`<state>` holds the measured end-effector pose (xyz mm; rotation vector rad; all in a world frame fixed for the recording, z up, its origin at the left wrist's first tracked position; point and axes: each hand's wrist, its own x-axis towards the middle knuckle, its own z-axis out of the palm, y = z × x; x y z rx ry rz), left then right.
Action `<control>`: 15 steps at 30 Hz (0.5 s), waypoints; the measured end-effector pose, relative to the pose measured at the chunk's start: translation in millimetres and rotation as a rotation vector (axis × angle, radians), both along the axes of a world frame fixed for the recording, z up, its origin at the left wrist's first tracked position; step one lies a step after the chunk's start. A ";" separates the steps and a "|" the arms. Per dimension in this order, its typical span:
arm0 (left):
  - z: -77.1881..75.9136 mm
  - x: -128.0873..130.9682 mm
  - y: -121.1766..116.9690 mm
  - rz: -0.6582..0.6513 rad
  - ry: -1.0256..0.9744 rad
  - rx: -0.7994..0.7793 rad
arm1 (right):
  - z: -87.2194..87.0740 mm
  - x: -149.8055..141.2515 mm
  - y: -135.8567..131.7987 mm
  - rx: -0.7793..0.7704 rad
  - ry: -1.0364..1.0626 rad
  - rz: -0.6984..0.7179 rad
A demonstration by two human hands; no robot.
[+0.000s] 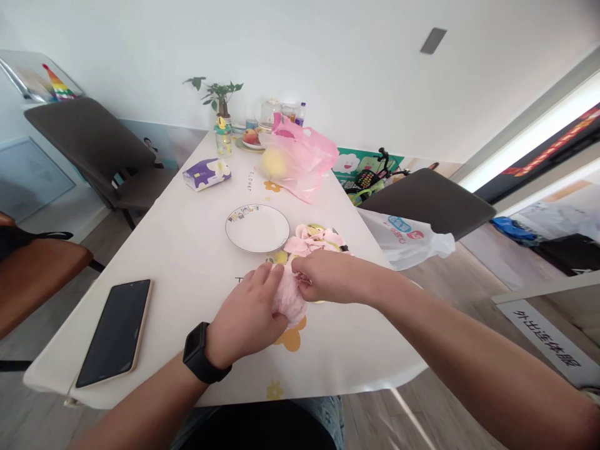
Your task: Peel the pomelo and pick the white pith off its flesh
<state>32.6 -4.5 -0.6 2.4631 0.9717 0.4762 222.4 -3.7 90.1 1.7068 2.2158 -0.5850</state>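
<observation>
A peeled pomelo [289, 304], covered in pale pink pith, is held low over the near half of the table. My left hand [247, 306] is wrapped round its left side, with a black watch on the wrist. My right hand [332, 275] is closed, its fingertips pinching at the pith on the upper right of the fruit; what lies between them is mostly hidden. Just beyond my hands is a heap of peel pieces [315, 237], pink inside and yellow-green outside. A white plate [257, 232] with a small cartoon print on its rim lies left of the peel.
A phone [115, 334] lies at the table's left edge. Farther back are a tissue pack [207, 174], a pink plastic bag [304, 156] with a yellow fruit [273, 163], a bottle [224, 140] and a potted plant [221, 97]. A white bag [407, 240] hangs at the right edge.
</observation>
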 end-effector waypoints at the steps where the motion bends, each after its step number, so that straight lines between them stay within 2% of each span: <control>1: -0.1 0.2 -0.1 0.003 0.000 0.001 | -1.9 0.4 -0.5 0.016 -0.004 -0.003; 4: 0.5 0.2 -1.2 0.009 0.004 -0.002 | -6.6 4.9 -1.8 0.054 0.030 -0.002; 10: -0.6 -1.6 -4.3 0.000 -0.007 0.024 | -7.9 23.2 -4.8 0.056 0.283 0.014; 15: -1.9 -2.1 -5.0 -0.004 -0.008 0.023 | -4.1 20.5 -2.1 0.020 0.212 0.012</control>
